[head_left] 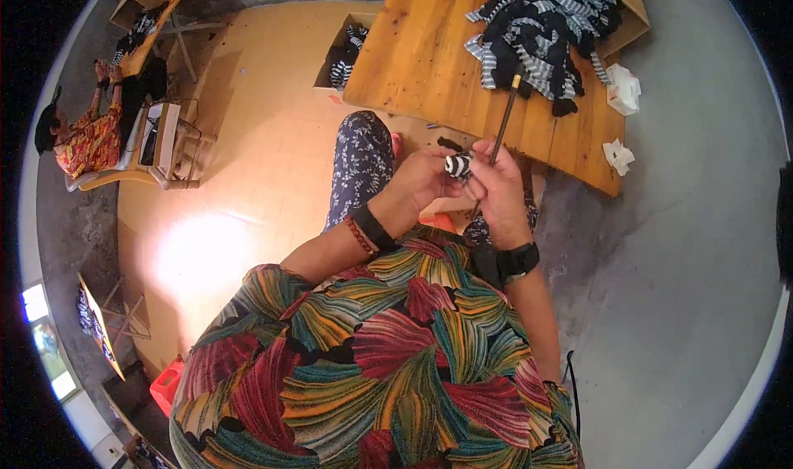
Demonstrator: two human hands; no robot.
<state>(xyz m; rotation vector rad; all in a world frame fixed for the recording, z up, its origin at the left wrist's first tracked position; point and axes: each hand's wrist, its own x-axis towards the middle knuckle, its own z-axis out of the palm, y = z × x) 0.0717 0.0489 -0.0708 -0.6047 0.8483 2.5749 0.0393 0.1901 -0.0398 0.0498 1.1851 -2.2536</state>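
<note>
In front of my chest, my left hand (420,177) pinches a small black-and-white striped knitted piece (457,166), which looks rolled or bunched up. My right hand (497,190) is closed around a thin dark stick (507,115) with a yellowish tip, which slants up over the table edge. The fingertips of my right hand also touch the knitted piece. Its exact kind and the lower part of the stick are partly hidden by my fingers. A heap of black and grey-white striped knitted pieces (529,43) lies on the wooden table (421,56) ahead.
A cardboard box (625,10) stands open behind the heap. Beside the table's right edge are a white tissue pack (623,90) and a crumpled tissue (618,157). Another box (324,70) holds striped pieces at the table's left. Far left, a person (95,138) sits at another table.
</note>
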